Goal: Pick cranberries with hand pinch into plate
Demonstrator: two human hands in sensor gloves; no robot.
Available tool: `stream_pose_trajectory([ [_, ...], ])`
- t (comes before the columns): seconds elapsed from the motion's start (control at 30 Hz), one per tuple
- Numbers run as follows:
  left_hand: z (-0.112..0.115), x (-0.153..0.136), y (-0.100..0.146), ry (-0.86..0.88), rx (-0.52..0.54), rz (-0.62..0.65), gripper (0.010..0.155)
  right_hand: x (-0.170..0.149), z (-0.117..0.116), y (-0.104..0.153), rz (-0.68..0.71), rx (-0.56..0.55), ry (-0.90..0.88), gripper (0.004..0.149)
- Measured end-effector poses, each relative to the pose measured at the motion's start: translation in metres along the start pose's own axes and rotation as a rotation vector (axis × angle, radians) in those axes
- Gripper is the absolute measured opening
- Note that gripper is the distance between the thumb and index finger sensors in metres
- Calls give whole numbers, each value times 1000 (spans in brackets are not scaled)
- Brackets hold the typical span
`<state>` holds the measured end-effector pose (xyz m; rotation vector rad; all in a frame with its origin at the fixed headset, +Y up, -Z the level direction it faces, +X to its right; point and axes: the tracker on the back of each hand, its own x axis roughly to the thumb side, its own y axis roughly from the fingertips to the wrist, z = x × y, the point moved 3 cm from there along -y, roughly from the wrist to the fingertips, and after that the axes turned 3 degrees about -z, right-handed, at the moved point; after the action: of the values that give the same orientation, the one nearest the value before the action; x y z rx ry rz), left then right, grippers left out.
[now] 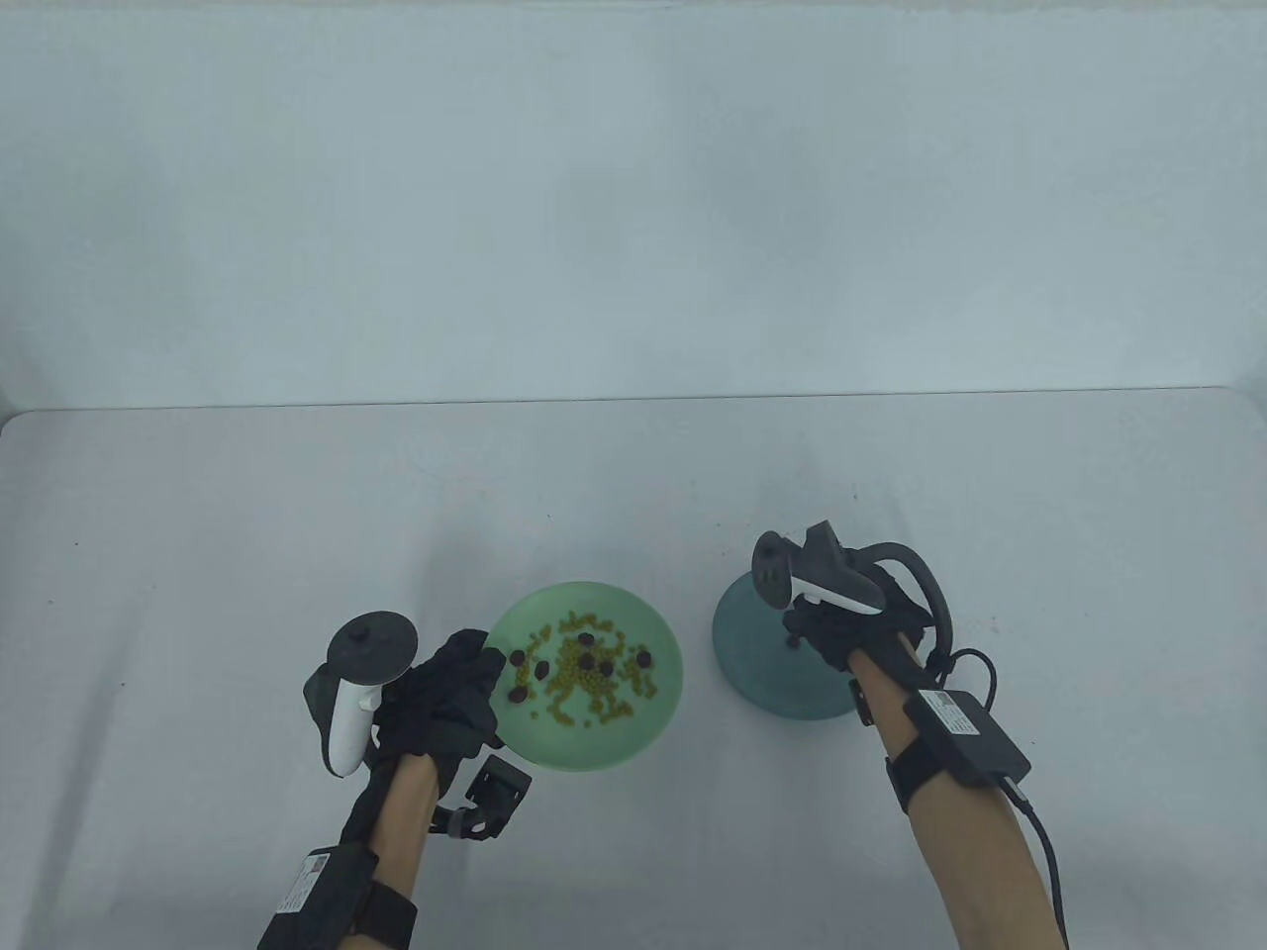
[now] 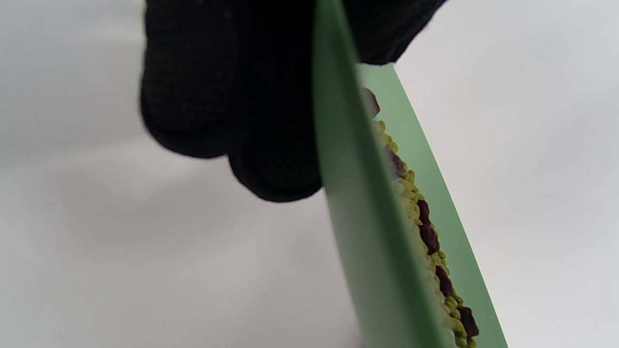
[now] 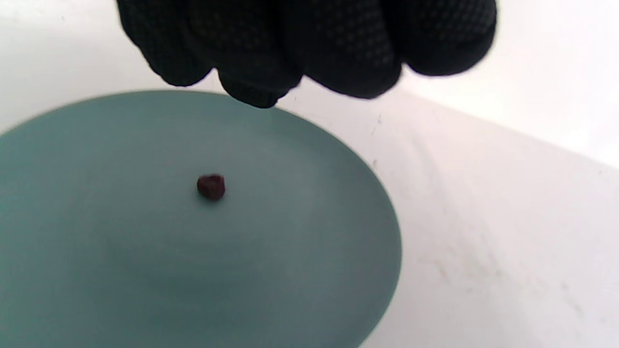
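A light green plate [image 1: 594, 757] holds several dark red cranberries [image 1: 586, 661] mixed with small yellow-green beans [image 1: 579, 683]. My left hand [image 1: 465, 673] grips its left rim; in the left wrist view the fingers [image 2: 232, 96] lie against the outside of the rim [image 2: 358, 217], with cranberries [image 2: 429, 237] inside. My right hand [image 1: 822, 623] hovers over a teal plate [image 1: 762, 673]. In the right wrist view its fingertips [image 3: 261, 92] hang close together above the teal plate [image 3: 145, 270], holding nothing I can see. One cranberry [image 3: 211, 186] lies on that plate, apart from the fingers.
The two plates stand side by side on a pale grey table [image 1: 198, 594], a small gap between them. The table's far edge [image 1: 633, 401] meets a pale wall. A cable [image 1: 1039, 841] runs from my right wrist unit.
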<state>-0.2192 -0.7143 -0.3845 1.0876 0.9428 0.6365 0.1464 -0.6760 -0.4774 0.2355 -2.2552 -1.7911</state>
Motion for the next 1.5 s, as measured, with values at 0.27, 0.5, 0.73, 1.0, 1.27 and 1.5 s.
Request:
stream_pose_trajectory([
  [0.27,-1,0,0,9,5,7,48,8,56,36,61,-127,43,48],
  [0.5,-1,-1,1,8,9,5,47,45,94,66,181,-233,84,48],
  [0.73,0,-2,1,7,11,2,48,86,101,80,299,-243,110,46],
  [1.0,2,-2,0,4,12,-3,48,120,87,81,384,-198,118,47],
  [1.27,1,-2,0,16,16,-4,48,136,70,78,415,-153,151,47],
  [1.5,0,-2,0,21,18,-4,48,140,69,79,435,-131,143,46],
])
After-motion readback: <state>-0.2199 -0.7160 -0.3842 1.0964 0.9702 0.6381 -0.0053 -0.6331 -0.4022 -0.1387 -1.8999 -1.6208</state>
